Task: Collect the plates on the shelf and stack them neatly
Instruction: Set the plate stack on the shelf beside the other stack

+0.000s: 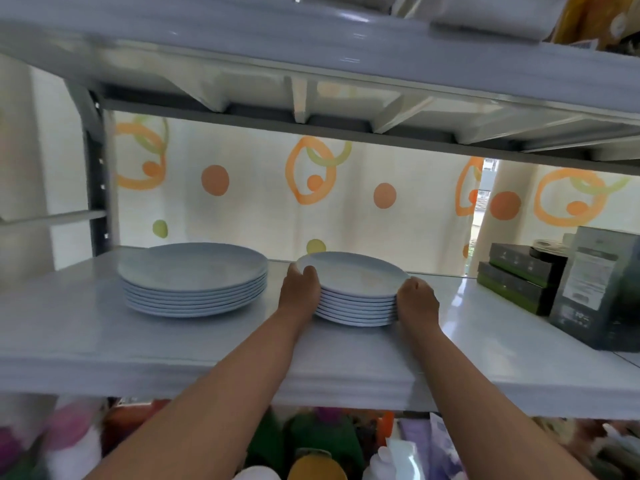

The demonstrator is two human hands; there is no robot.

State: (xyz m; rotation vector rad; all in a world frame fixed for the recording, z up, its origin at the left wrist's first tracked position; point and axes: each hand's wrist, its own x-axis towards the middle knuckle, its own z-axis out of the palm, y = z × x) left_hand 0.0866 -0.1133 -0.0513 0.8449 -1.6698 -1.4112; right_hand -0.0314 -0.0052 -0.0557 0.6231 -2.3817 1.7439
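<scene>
While reaching onto white shelf [86,327]: dark boxes [516,282] stacked far right, well apart from plates; patterned curtain [249,195] behind; upper shelf [311,64] close overhead. Nothing between arms and plates. Smaller stack of pale blue-white plates [356,289] mid-shelf, edges nearly flush, clasped on both sides: left hand [299,289] with fingers curled over top rim, right hand [417,299] with fingers bent against stack's side. Larger plate stack [194,278] just to its left, apart, slightly uneven.
</scene>
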